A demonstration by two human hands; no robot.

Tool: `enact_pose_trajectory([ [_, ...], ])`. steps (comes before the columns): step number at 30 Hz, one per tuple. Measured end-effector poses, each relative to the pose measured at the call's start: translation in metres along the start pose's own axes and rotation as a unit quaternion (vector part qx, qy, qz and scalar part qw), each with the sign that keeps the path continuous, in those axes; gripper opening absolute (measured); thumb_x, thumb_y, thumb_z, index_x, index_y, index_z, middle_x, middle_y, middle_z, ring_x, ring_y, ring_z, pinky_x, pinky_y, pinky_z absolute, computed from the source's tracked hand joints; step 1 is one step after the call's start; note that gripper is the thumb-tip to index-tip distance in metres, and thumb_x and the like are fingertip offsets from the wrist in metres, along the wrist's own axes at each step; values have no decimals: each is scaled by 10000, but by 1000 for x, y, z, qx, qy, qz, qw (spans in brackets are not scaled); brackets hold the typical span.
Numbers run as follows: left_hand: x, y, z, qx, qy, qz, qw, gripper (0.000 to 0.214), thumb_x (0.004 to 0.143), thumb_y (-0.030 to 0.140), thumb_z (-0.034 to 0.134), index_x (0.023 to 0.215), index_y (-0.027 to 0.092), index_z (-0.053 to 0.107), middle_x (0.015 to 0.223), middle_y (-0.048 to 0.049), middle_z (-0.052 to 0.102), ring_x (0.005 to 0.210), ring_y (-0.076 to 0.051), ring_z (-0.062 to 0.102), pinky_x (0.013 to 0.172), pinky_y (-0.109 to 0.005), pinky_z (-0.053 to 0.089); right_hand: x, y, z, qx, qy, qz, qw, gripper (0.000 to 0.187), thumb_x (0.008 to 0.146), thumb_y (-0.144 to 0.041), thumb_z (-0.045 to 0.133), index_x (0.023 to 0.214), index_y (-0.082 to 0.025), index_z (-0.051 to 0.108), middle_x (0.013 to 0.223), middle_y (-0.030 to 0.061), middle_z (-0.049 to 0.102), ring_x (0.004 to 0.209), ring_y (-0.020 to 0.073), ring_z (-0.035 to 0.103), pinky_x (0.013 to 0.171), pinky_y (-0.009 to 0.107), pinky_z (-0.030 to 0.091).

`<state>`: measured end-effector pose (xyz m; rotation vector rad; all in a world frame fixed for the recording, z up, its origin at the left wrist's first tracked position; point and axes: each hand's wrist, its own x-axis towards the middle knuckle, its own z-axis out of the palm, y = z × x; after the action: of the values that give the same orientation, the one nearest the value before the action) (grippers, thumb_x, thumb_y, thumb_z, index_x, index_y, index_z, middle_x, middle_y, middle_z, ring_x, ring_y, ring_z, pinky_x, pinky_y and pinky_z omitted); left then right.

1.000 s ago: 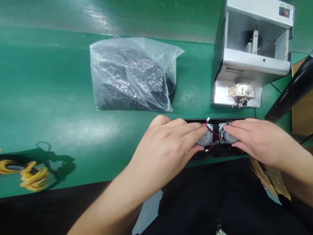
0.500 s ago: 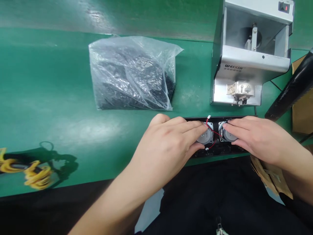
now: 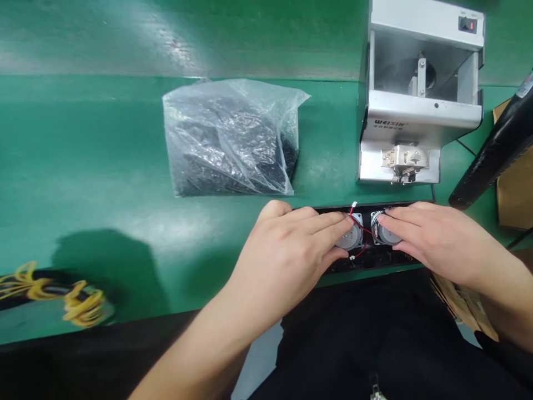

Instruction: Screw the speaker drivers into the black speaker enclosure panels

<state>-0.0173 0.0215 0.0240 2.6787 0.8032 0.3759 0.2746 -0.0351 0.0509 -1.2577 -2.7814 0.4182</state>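
Two small round speakers with metal frames sit side by side in a long black housing [image 3: 375, 260] at the table's front edge. My left hand [image 3: 291, 244] has its fingers and thumb around the left speaker [image 3: 348, 238]. Around the right speaker [image 3: 387, 233] are the fingers and thumb of my right hand [image 3: 441, 236]. A thin red wire [image 3: 366, 229] crosses between the speakers, with white plugs near the housing's top edge and below the left speaker. My hands cover the outer sides of both speakers and part of the housing.
A silver screw feeder [image 3: 420, 114] marked WEIXIN stands behind the housing. Left of it lies a clear plastic bag [image 3: 233, 139] of dark small parts. A black tube [image 3: 495, 144] leans at the right near cardboard [image 3: 516, 189]. Bundled yellow cord [image 3: 83, 304] is at lower left.
The view has shifted slightly, so the feeder and bag sit a little lower. The yellow cord at the left has moved right. Both hands keep their places on the speakers.
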Motion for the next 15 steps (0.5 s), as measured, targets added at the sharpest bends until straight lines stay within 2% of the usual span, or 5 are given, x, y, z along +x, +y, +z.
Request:
enact_pose_trajectory([
  [7,1,-1,0,0,-10,-1,1000,165,1129,277,698,1247,189,772,1221,-49,885,913,-256,803,767,-432,364,0,-1,1,-15,-6,5,1000,335,1066,-138,642,1391,-68,687,1271,162,834,985,285,799,797,420,710],
  [12,1,3,1,11,-26,-22,999,185,1063,241,779,1239,183,781,1187,-36,889,903,-271,800,751,-438,372,1,-5,2,-40,-20,14,999,323,1093,-153,604,1396,-83,692,1236,153,822,999,296,785,824,461,701],
  [15,1,4,3,19,-32,-36,999,201,1049,237,776,1245,198,802,1198,-38,888,899,-276,798,748,-442,399,-1,-6,-4,-51,-26,30,998,340,1058,-122,639,1391,-90,699,1203,159,814,964,304,773,817,493,694],
])
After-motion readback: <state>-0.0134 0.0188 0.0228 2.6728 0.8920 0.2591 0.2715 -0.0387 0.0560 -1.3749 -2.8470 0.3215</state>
